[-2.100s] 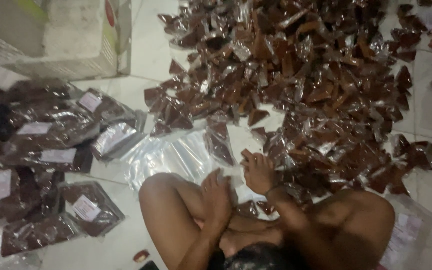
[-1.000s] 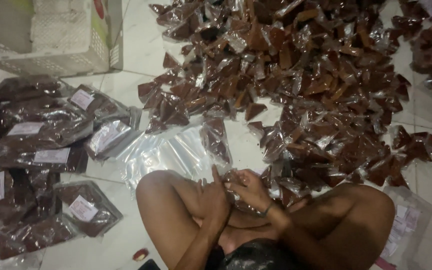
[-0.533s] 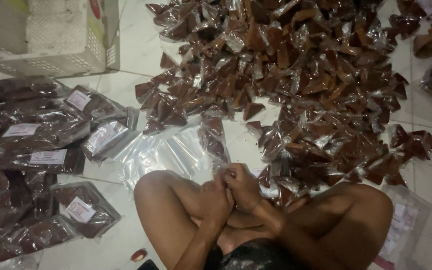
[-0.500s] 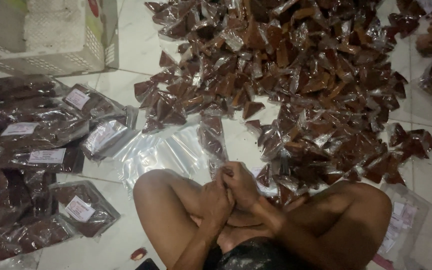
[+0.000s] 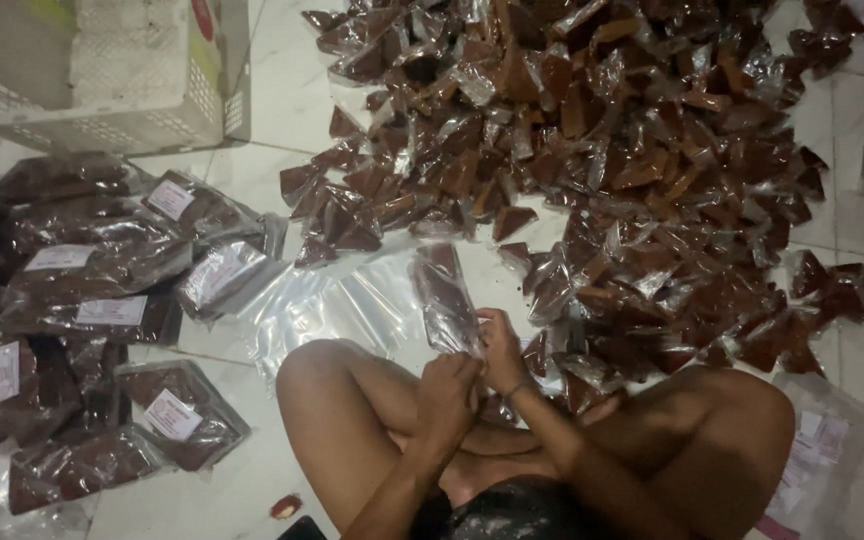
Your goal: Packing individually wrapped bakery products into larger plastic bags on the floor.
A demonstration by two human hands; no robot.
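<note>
Left hand: our left hand (image 5: 449, 385) is curled, its fingers pinched on the near end of the clear bag (image 5: 444, 298).
Right hand: our right hand (image 5: 501, 345) is also curled, fingers gripping the same bag from the right side; the two hands touch each other.
Bag position: we hold the clear bag tilted, its near end between both sets of fingers, its far end pointing away from us; brown pieces show inside it.
Body: our crossed bare legs (image 5: 352, 400) lie just below the hands, knees to left and right.
Surface: we sit on a white tiled floor (image 5: 282, 90) with visible joints.
Under the bag: flat empty clear bags (image 5: 327, 310) lie on the floor just left of the held bag.
Far and right: a wide heap of small brown triangular packets (image 5: 602, 150) covers the floor, reaching up to our right hand.
Left: filled, labelled bags of brown packets (image 5: 102, 290) are stacked well apart from the hands.
Far left: a white perforated crate (image 5: 102, 70) stands on the tiles.
Near right: more labelled clear bags (image 5: 822, 450) lie beside our right knee.
Obstruction: we see nothing between the hands and the heap.
</note>
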